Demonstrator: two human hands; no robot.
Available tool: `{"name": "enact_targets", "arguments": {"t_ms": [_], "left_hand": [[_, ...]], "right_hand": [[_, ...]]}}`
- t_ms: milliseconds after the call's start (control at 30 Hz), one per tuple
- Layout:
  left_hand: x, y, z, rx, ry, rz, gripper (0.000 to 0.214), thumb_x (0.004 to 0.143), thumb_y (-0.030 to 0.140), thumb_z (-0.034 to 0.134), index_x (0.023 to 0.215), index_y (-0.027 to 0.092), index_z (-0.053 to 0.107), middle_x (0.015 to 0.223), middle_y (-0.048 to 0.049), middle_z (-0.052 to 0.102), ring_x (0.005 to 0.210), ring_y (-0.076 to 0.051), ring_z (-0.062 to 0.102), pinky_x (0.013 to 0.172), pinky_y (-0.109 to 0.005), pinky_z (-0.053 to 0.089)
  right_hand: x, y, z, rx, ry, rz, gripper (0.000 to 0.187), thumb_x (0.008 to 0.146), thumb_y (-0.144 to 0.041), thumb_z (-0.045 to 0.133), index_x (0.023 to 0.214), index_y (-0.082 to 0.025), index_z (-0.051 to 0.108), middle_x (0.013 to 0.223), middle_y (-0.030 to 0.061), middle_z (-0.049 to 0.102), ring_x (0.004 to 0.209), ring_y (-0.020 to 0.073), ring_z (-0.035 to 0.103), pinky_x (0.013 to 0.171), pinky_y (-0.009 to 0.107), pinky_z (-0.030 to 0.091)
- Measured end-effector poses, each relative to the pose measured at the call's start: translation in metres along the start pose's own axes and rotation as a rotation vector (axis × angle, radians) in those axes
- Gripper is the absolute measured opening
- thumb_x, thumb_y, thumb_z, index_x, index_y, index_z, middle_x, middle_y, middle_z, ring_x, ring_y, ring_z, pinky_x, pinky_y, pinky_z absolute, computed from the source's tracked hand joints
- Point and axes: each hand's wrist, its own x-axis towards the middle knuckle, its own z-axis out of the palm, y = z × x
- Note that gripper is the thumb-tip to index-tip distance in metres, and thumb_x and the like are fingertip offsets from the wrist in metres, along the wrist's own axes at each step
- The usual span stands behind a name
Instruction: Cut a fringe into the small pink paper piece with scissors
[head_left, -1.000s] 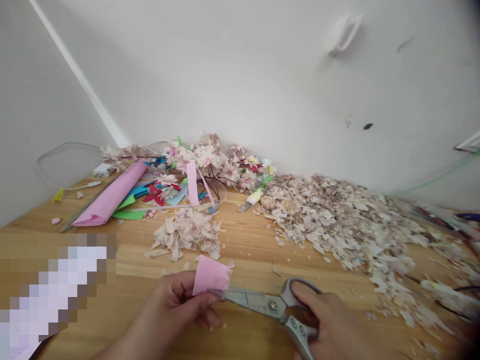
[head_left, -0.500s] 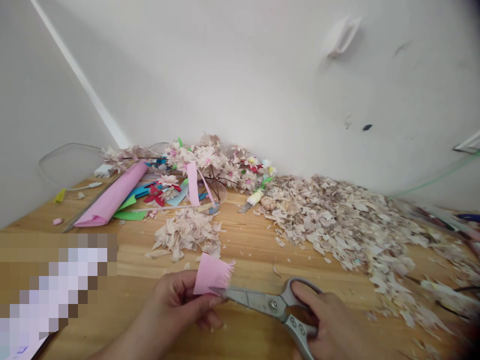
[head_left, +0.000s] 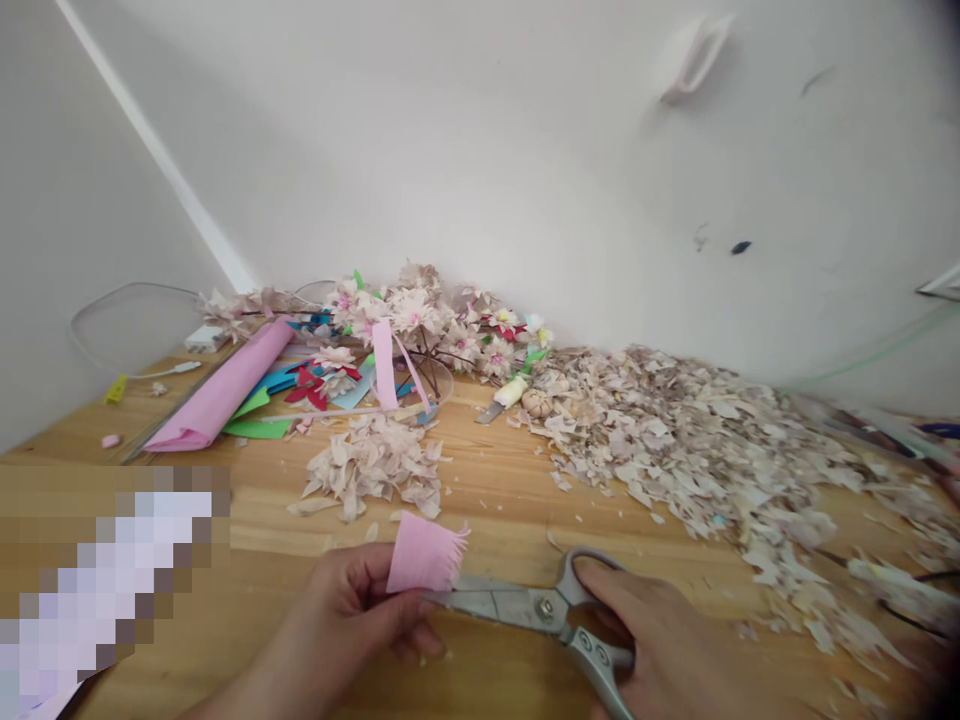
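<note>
The left hand [head_left: 352, 615] pinches a small pink paper piece [head_left: 424, 553] upright by its lower edge, so its fringed side meets the scissors [head_left: 525, 612]. The right hand [head_left: 667, 650] grips the scissor handles, fingers through the loops, blades nearly closed at the paper's base. Beyond the paper lies a small heap of pale scraps [head_left: 371, 468] on the wooden surface [head_left: 495, 500]; right of it spreads a larger pile [head_left: 697, 440]. A blurred patch left of the paper hides something; both wrists are cut off.

Wooden table [head_left: 495, 520] strewn with paper scraps [head_left: 697, 440].
</note>
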Motion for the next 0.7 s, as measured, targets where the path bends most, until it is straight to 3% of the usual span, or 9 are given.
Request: {"name": "enact_targets", "arguments": {"t_ms": [233, 467, 700], "left_hand": [[0.000, 0.003, 0.001, 0.012, -0.007, -0.004, 0.025, 0.057, 0.040, 0.077, 0.068, 0.019, 0.071, 0.050, 0.0008, 0.070, 0.046, -0.012, 0.061, 0.049, -0.020, 0.046], [0.000, 0.002, 0.001, 0.053, 0.009, -0.024, 0.027, 0.059, 0.043, 0.076, 0.069, 0.018, 0.072, 0.055, 0.0004, 0.071, 0.048, -0.011, 0.062, 0.050, -0.019, 0.044], [-0.002, 0.007, 0.005, -0.013, 0.005, -0.014, 0.019, 0.055, 0.036, 0.078, 0.060, 0.019, 0.071, 0.048, 0.0020, 0.069, 0.043, -0.010, 0.059, 0.047, -0.018, 0.044]], "right_hand": [[-0.001, -0.004, -0.001, 0.012, -0.017, 0.029, 0.042, 0.048, -0.036, 0.080, 0.075, -0.024, 0.049, 0.080, 0.0001, 0.066, 0.073, 0.0225, 0.060, 0.060, 0.026, 0.038], [-0.003, 0.000, 0.002, 0.040, 0.004, 0.022, 0.046, 0.052, -0.036, 0.076, 0.089, -0.023, 0.053, 0.100, 0.0073, 0.063, 0.090, 0.0275, 0.056, 0.072, 0.031, 0.041], [-0.004, -0.018, -0.005, 0.075, 0.010, 0.034, 0.024, 0.057, -0.032, 0.066, 0.070, -0.023, 0.049, 0.071, -0.0010, 0.066, 0.060, 0.0182, 0.056, 0.055, 0.025, 0.035]]}}
